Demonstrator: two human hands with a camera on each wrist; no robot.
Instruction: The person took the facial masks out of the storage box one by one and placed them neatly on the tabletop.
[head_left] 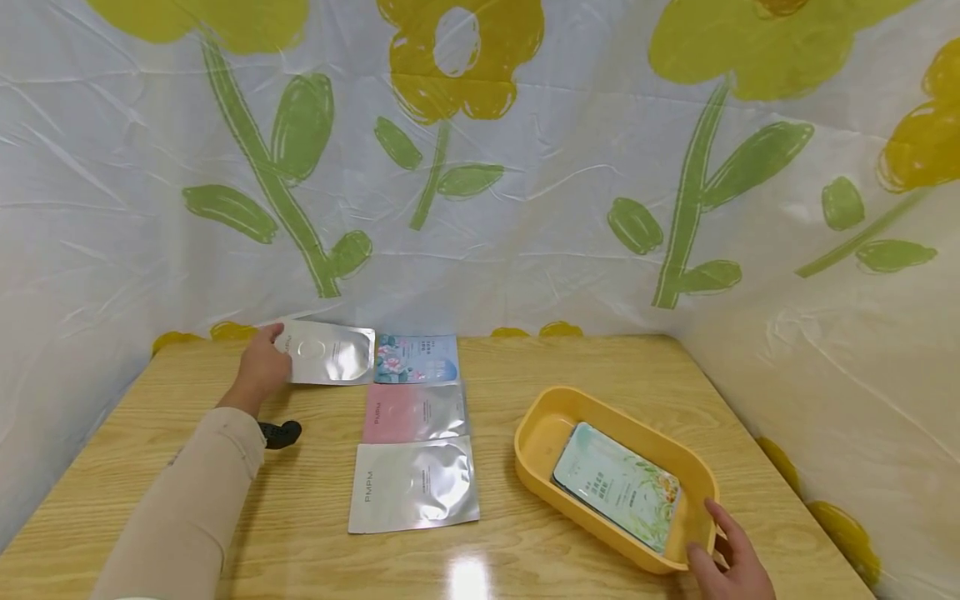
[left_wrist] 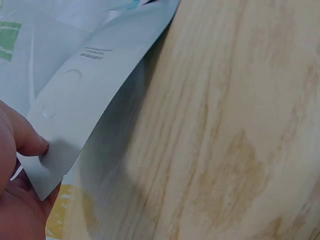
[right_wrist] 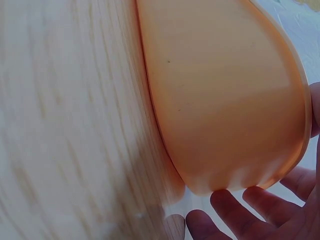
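My left hand pinches the left end of a silvery-white face mask packet at the table's back left. In the left wrist view, the thumb lies on the face of this packet, and its near edge stands tilted off the wood. Its right end meets a blue flowered packet. Below that lie a pink-and-silver packet and a pale silver packet, in a column. My right hand holds the near right end of a yellow plastic basin, fingertips against its outer wall, thumb at the rim.
Inside the basin lies a green flowered packet, with dark edges of something beneath it. A black object juts out beside the left sleeve. White cloth with printed flowers hangs along the back and right edges of the wooden table.
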